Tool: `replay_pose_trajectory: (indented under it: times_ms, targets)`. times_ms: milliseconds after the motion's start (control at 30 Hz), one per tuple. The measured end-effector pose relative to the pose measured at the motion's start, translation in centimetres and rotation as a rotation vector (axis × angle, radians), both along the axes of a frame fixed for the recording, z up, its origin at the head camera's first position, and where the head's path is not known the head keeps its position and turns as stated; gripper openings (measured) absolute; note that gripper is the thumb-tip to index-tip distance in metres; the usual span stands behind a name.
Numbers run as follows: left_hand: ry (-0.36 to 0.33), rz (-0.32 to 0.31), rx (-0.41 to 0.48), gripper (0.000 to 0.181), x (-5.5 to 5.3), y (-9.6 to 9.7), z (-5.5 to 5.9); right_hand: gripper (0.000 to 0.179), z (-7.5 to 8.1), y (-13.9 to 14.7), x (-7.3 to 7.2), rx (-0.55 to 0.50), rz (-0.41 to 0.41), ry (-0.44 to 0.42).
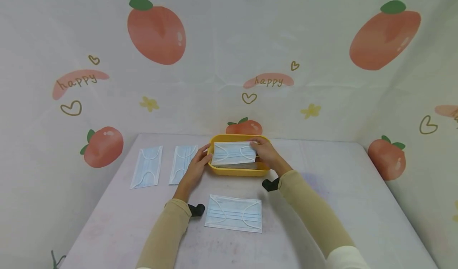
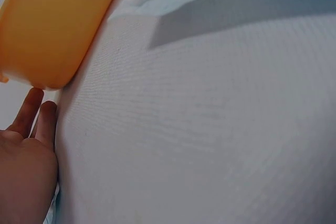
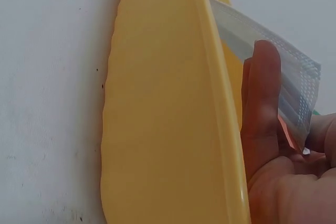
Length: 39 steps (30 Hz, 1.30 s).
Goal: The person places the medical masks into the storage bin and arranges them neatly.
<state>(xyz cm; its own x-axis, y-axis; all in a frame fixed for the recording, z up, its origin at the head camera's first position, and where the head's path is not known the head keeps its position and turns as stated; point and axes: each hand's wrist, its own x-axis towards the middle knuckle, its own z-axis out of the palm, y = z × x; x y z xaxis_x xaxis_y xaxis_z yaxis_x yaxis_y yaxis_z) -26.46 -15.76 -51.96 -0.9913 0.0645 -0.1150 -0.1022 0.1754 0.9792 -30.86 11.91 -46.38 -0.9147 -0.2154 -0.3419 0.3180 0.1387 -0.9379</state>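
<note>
Evidently, the yellow tray (image 1: 237,173) has a blue face mask (image 1: 232,153) over its opening, the three o'clock end raised above the rim and pinched between the right hand's (image 1: 267,153) thumb and fingers. A greyish patch shows beneath, its nature unclear. The left hand's (image 1: 196,166) nearly straight fingers touch the tray at nine o'clock. Outside it, two upright-set masks (image 1: 146,167) lie towards nine, a crosswise mask (image 1: 234,213) at six.

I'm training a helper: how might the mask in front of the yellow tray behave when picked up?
The front mask is probably floppy and light, as it looks like a thin, pleated sheet. Lying flat, it seems unlikely to roll. Its loose ear loops, curving across its face, might snag a finger.
</note>
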Motion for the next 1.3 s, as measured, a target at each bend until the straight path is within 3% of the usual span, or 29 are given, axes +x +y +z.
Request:
replay_pose_trajectory:
  times_ms: [467, 667, 967, 1300]
  targets:
    - [-0.026, 0.01, -0.027, 0.047, 0.0, 0.1, 0.1, 0.043, 0.0, -0.5, -0.2, 0.06, 0.002, -0.02]
    - [-0.01, 0.002, -0.025, 0.049, 0.1, 0.1, 0.2, 0.056, 0.1, -0.3, -0.1, 0.115, 0.071, -0.011]
    - [-0.037, 0.019, -0.015, 0.047, 0.2, 0.2, 0.1, 0.081, 0.8, -0.4, 1.1, 0.44, 0.223, 0.204]
    - [-0.021, 0.019, -0.029, 0.048, 0.3, 0.3, 0.2, 0.087, 1.1, -0.6, 2.5, 0.698, 0.353, 0.416]
